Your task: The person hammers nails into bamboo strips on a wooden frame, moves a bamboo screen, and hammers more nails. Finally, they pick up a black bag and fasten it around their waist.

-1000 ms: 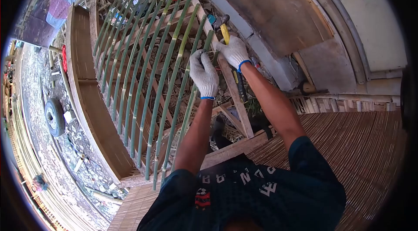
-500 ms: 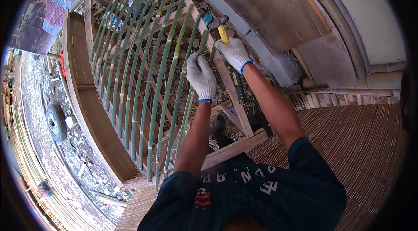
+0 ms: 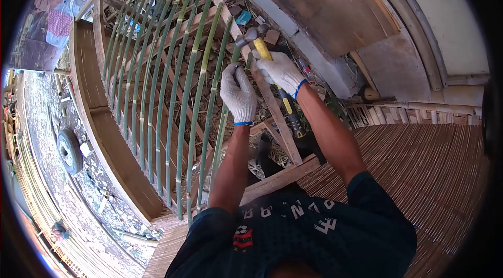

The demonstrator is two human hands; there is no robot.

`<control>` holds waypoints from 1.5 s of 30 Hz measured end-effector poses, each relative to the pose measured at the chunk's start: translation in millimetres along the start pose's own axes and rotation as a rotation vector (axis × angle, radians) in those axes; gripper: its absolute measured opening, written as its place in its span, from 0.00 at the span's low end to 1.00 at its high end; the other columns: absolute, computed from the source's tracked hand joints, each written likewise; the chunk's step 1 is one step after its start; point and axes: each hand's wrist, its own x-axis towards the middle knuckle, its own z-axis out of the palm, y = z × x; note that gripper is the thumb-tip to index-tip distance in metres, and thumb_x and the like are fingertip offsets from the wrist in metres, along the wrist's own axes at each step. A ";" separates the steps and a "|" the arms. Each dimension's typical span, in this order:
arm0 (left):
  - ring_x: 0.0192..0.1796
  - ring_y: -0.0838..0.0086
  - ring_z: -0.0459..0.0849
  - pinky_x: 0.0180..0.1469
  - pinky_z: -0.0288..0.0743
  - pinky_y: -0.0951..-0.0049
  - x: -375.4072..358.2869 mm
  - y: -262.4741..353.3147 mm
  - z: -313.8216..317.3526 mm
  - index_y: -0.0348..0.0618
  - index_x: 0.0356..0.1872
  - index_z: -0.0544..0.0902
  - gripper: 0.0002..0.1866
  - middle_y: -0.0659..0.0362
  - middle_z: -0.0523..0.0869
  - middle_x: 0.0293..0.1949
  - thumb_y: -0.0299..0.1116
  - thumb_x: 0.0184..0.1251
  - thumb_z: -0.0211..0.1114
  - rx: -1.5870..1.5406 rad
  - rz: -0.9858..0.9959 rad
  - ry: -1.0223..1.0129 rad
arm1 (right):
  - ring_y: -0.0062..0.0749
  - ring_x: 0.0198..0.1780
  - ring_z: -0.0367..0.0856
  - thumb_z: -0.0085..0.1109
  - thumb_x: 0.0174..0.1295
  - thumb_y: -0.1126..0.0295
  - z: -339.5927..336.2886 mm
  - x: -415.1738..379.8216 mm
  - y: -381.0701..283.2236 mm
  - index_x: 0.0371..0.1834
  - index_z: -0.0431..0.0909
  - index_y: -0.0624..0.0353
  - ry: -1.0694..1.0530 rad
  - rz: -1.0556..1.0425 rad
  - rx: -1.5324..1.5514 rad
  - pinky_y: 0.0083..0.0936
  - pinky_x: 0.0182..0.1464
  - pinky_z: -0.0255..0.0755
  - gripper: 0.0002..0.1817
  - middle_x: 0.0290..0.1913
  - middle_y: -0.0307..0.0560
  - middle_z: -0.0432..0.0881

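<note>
My right hand [image 3: 280,72], in a white knit glove with a blue cuff, is closed round a hammer [image 3: 260,47] with a yellow and black handle. It grips high, close to the metal head, and the handle's lower end hangs below the fist. The head is over a wooden beam [image 3: 272,97], just right of the slat's upper end. My left hand [image 3: 238,95], gloved alike, has its fingers curled over a green bamboo slat [image 3: 236,55] near that end. Whether its fingertips also pinch something small is hidden.
A row of bamboo slats [image 3: 181,105] spans the wooden frame on the left, with rubble and straw beneath. A low wall [image 3: 325,68] runs along the right. Woven matting [image 3: 408,178] covers the near right. Outside, a tire [image 3: 69,151] lies on rough ground.
My right hand has brought the hammer slightly down and left, its head now nearer my left hand. The left hand stays at the slat while the view shifts a little.
</note>
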 end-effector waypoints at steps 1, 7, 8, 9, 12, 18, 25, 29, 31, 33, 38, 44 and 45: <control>0.40 0.76 0.83 0.48 0.79 0.73 0.7 1.4 0.4 0.33 0.53 0.83 0.11 0.55 0.87 0.41 0.30 0.80 0.61 0.011 0.013 -0.005 | 0.15 0.20 0.67 0.64 0.71 0.67 0.4 1.8 3.2 0.46 0.82 0.59 0.001 -0.014 -0.044 0.21 0.20 0.59 0.08 0.24 0.29 0.73; 0.40 0.65 0.89 0.48 0.80 0.65 11.3 16.4 11.0 0.36 0.48 0.87 0.10 0.50 0.91 0.39 0.31 0.77 0.63 0.132 0.057 0.000 | 0.15 0.19 0.67 0.63 0.69 0.71 -5.6 5.7 8.1 0.49 0.81 0.57 -0.019 -0.017 0.044 0.20 0.20 0.60 0.08 0.24 0.30 0.72; 0.41 0.62 0.89 0.48 0.79 0.64 14.3 16.4 13.5 0.37 0.47 0.88 0.10 0.50 0.91 0.39 0.32 0.76 0.63 0.172 0.099 -0.011 | 0.15 0.19 0.67 0.63 0.69 0.70 -7.0 5.8 9.1 0.49 0.81 0.56 -0.039 -0.012 0.062 0.20 0.20 0.61 0.08 0.24 0.30 0.72; 0.42 0.60 0.90 0.49 0.79 0.62 18.9 16.1 16.9 0.39 0.47 0.89 0.11 0.50 0.91 0.39 0.33 0.75 0.63 0.211 0.141 -0.022 | 0.15 0.19 0.68 0.63 0.69 0.70 -8.6 6.3 9.7 0.49 0.82 0.56 -0.060 -0.008 0.078 0.20 0.20 0.61 0.08 0.24 0.29 0.72; 0.40 0.59 0.89 0.46 0.74 0.60 21.6 12.7 25.2 0.46 0.45 0.91 0.11 0.54 0.92 0.36 0.38 0.72 0.65 0.338 0.182 -0.027 | 0.15 0.19 0.69 0.63 0.69 0.69 -11.1 7.9 17.1 0.49 0.81 0.56 -0.090 -0.015 0.094 0.20 0.21 0.61 0.08 0.24 0.29 0.72; 0.34 0.60 0.86 0.42 0.70 0.60 19.7 2.1 33.4 0.50 0.43 0.92 0.10 0.56 0.90 0.30 0.39 0.72 0.66 0.498 0.243 0.004 | 0.44 0.27 0.84 0.56 0.75 0.59 -13.6 -0.9 19.3 0.55 0.76 0.62 0.133 -0.351 -0.536 0.41 0.29 0.75 0.17 0.28 0.55 0.83; 0.33 0.59 0.85 0.41 0.69 0.59 18.3 -0.9 33.5 0.50 0.42 0.92 0.09 0.55 0.88 0.28 0.39 0.71 0.65 0.514 0.222 -0.015 | 0.68 0.35 0.86 0.52 0.78 0.57 -7.6 -61.8 -11.5 0.63 0.71 0.59 0.282 -0.644 -0.988 0.60 0.35 0.76 0.20 0.29 0.69 0.83; 0.34 0.59 0.86 0.41 0.70 0.59 19.2 -2.9 35.0 0.51 0.42 0.92 0.10 0.55 0.89 0.29 0.38 0.70 0.64 0.513 0.243 -0.005 | 0.69 0.33 0.85 0.52 0.78 0.57 -10.0 -59.3 -11.2 0.62 0.70 0.59 0.243 -0.588 -1.075 0.59 0.33 0.76 0.20 0.26 0.68 0.82; 0.34 0.59 0.86 0.42 0.70 0.59 21.8 -2.3 34.3 0.51 0.43 0.92 0.10 0.54 0.89 0.29 0.39 0.70 0.64 0.495 0.248 0.006 | 0.69 0.33 0.85 0.52 0.78 0.57 -8.6 -57.5 -13.1 0.62 0.70 0.59 0.251 -0.621 -1.021 0.58 0.32 0.76 0.20 0.26 0.68 0.82; 0.34 0.59 0.86 0.42 0.70 0.59 19.8 2.5 32.0 0.51 0.43 0.92 0.11 0.54 0.89 0.29 0.39 0.70 0.65 0.467 0.226 -0.002 | 0.69 0.33 0.84 0.52 0.78 0.57 -8.5 -61.1 -14.5 0.62 0.70 0.59 0.262 -0.675 -0.933 0.58 0.33 0.76 0.20 0.26 0.68 0.82; 0.36 0.58 0.88 0.43 0.72 0.59 19.9 1.2 32.6 0.51 0.45 0.92 0.11 0.52 0.90 0.31 0.39 0.69 0.65 0.417 0.198 -0.008 | 0.70 0.34 0.85 0.52 0.78 0.57 -9.1 -60.7 -14.6 0.64 0.70 0.58 0.252 -0.631 -0.992 0.59 0.34 0.76 0.20 0.27 0.69 0.83; 0.36 0.57 0.89 0.43 0.74 0.59 18.7 0.4 31.3 0.49 0.44 0.92 0.11 0.51 0.91 0.32 0.39 0.69 0.65 0.453 0.242 -0.007 | 0.70 0.35 0.85 0.52 0.78 0.56 -6.4 -57.0 -8.4 0.63 0.71 0.58 0.262 -0.611 -1.011 0.60 0.35 0.77 0.20 0.28 0.69 0.83; 0.36 0.57 0.89 0.43 0.74 0.59 19.4 -0.3 32.1 0.49 0.44 0.92 0.11 0.51 0.91 0.32 0.39 0.69 0.65 0.455 0.248 -0.004 | 0.70 0.35 0.85 0.52 0.77 0.56 -5.9 -57.2 -11.1 0.63 0.71 0.58 0.265 -0.603 -1.022 0.60 0.35 0.77 0.20 0.28 0.69 0.83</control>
